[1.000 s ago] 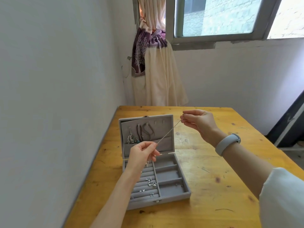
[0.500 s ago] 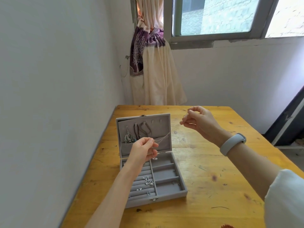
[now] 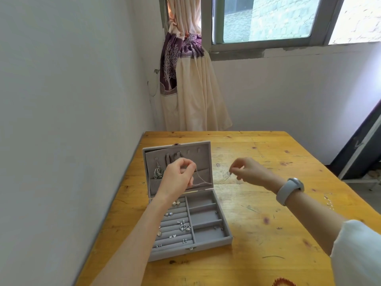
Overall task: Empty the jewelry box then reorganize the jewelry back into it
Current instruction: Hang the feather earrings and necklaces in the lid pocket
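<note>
Both hands pinching a thin chain (image 3: 199,178): left hand (image 3: 179,176) at the box (image 3: 208,232) lid, right hand (image 3: 248,172) beside it; likely hanging it, needing a hook.

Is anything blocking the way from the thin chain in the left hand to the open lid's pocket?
Nothing visible does. The left hand pinches the thin chain right in front of the lid pocket of the jewelry box; the dangling earrings hang off to the left.

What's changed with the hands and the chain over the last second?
The chain, taut between both hands a second ago, now hangs slack from the left hand, draping into the lid pocket. The right hand has dropped lower and seems to pinch only its end. The jewelry box stays open.
</note>
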